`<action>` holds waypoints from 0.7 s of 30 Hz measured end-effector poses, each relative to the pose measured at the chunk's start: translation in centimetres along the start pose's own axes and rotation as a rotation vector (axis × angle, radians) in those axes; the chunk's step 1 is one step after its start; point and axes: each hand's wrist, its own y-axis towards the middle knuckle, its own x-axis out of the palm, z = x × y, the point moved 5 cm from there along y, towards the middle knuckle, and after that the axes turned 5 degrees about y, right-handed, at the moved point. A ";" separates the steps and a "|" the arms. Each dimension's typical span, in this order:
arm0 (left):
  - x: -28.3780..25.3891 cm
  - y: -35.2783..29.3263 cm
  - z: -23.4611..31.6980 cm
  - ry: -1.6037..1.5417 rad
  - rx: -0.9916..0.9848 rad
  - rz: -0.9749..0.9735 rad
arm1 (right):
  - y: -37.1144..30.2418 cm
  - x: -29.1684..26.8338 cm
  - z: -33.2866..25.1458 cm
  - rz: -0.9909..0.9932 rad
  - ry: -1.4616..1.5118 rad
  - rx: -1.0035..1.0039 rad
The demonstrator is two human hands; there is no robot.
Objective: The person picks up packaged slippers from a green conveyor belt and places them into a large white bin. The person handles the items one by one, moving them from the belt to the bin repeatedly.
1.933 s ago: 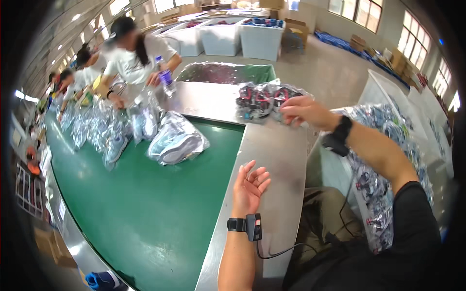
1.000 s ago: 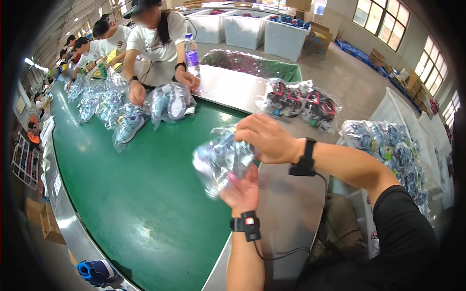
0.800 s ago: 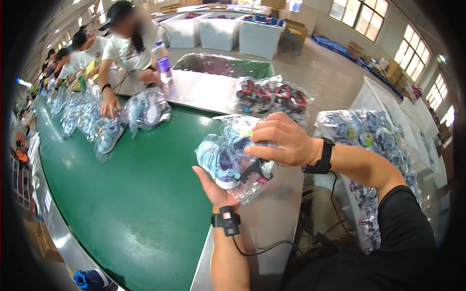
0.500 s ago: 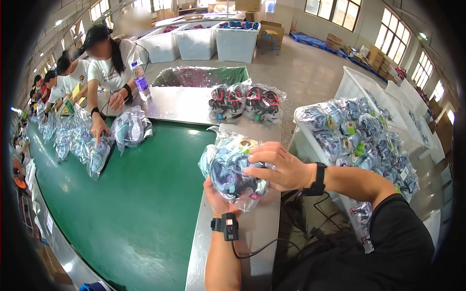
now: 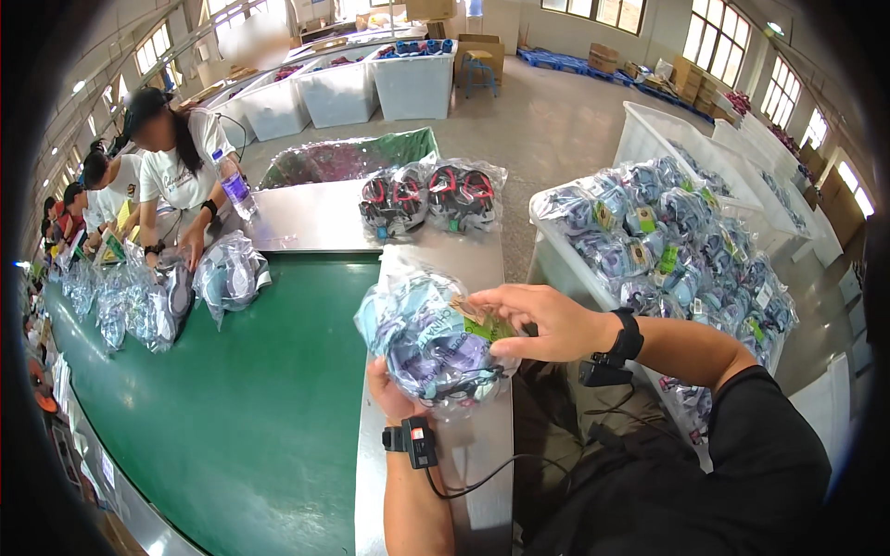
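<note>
A clear plastic bag with a pair of light blue and purple shoes (image 5: pixel 431 347) is held up above the metal ledge at the belt's right edge. My left hand (image 5: pixel 394 394) grips it from below, its fingers partly hidden behind the bag. At the bag's right side, my right hand (image 5: pixel 552 324) has its fingers and thumb on either side of a green and brown tag (image 5: pixel 480 321), closed on that part of the bag. Both wrists wear black straps with small devices. Two bagged pairs of black and red shoes (image 5: pixel 394 202) (image 5: pixel 464 195) rest on the ledge beyond.
A green conveyor belt (image 5: pixel 269 398) lies to the left, bagged shoes (image 5: pixel 227 278) at its far side, where a co-worker (image 5: pixel 185 167) handles others. A white bin (image 5: pixel 603 287) piled with bagged shoes stands right. A water bottle (image 5: pixel 235 188) is on the far ledge.
My view has shifted slightly right. The bag has turned in my hands, showing more of its printed face. The co-worker's hands have come together over a bagged shoe.
</note>
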 end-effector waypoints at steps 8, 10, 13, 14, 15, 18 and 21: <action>0.2 -0.1 -0.4 0.068 -0.009 -0.033 | -0.3 -0.4 -0.4 -0.051 -0.043 0.100; 0.5 -0.4 -0.3 0.059 -0.013 -0.037 | -0.3 -0.4 -0.1 -0.064 -0.016 0.113; 0.0 -0.5 0.0 0.114 0.002 -0.003 | -0.4 -0.2 0.8 -0.050 0.053 0.090; 0.1 -0.4 0.0 0.143 0.010 0.004 | -0.5 -0.2 1.3 -0.037 0.079 0.076; 0.1 -0.5 -0.1 0.132 -0.007 0.016 | -0.6 0.0 2.3 -0.011 0.139 0.082; 0.9 -0.2 -1.2 0.134 -0.084 0.006 | -1.4 0.0 4.4 0.053 0.383 0.302; -1.3 -0.2 -3.3 0.376 -0.235 -0.039 | -3.3 0.3 5.8 0.161 0.506 0.435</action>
